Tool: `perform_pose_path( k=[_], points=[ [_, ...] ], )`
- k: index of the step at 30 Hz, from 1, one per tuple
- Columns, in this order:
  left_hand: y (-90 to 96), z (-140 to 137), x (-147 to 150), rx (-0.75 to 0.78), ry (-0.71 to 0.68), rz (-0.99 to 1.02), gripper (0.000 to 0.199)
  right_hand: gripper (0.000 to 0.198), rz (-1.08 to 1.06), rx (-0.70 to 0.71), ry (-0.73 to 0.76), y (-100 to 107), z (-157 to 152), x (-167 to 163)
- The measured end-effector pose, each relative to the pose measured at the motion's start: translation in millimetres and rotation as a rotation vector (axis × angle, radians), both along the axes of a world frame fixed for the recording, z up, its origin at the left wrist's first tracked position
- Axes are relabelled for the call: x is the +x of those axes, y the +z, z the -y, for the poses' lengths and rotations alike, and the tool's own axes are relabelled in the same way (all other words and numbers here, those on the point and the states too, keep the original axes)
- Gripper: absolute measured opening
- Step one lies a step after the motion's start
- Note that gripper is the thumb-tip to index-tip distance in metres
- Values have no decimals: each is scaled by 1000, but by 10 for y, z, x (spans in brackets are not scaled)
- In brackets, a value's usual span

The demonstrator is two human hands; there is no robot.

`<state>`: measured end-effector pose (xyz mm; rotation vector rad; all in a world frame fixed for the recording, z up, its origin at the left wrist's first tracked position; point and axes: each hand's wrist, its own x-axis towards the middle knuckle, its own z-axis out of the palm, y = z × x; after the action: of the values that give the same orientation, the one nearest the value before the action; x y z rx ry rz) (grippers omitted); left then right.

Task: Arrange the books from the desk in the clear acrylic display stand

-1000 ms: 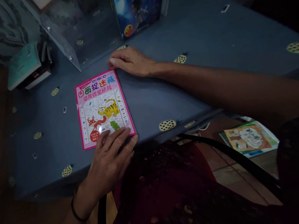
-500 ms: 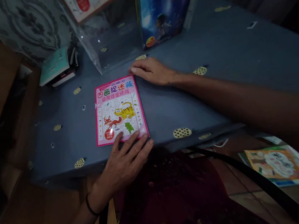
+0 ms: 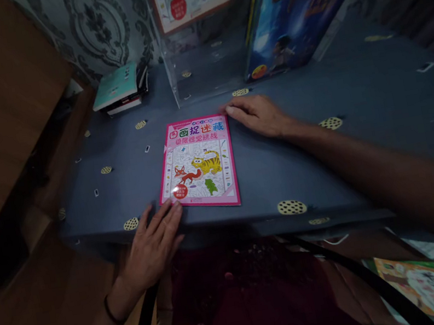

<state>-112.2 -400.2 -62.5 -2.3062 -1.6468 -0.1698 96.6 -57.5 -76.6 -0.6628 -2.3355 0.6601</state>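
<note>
A pink-bordered picture book, with a yellow striped cat and a red fox on its cover, lies closed on the blue tablecloth. My right hand rests at its upper right corner, fingers bent and drawn together on that corner. At the lower left corner, my left hand lies open, fingertips touching the book's edge and the front of the table. A dark band circles my left wrist.
Beyond the book stands a clear plastic holder with a white-and-orange cover in it. Beside it is an upright blue book. A small stack of books sits back left. Another colourful book lies low at the right.
My left hand has slid left along the book's lower edge to its left corner. The book has turned slightly clockwise, with my right hand still at its upper right corner. The view has shifted.
</note>
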Motion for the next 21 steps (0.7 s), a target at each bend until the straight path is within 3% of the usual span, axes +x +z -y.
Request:
perform_pose_path(
  k=[3, 7, 12, 17, 21],
  points=[
    [7, 51, -35, 37, 83, 5, 65, 48, 11, -8, -2, 11, 28, -1],
    [11, 16, 93, 83, 83, 30, 54, 48, 47, 9, 12, 6, 124, -23],
    [-3, -163, 428, 109, -49, 82, 38, 52, 173, 92, 35, 1, 253, -71],
    [-74, -369, 798, 110, -160, 171, 41, 49, 294, 169, 17, 29, 363, -105],
    [-57, -468, 921, 81, -185, 210, 40, 55, 408, 232, 7, 7, 468, -118]
  ],
)
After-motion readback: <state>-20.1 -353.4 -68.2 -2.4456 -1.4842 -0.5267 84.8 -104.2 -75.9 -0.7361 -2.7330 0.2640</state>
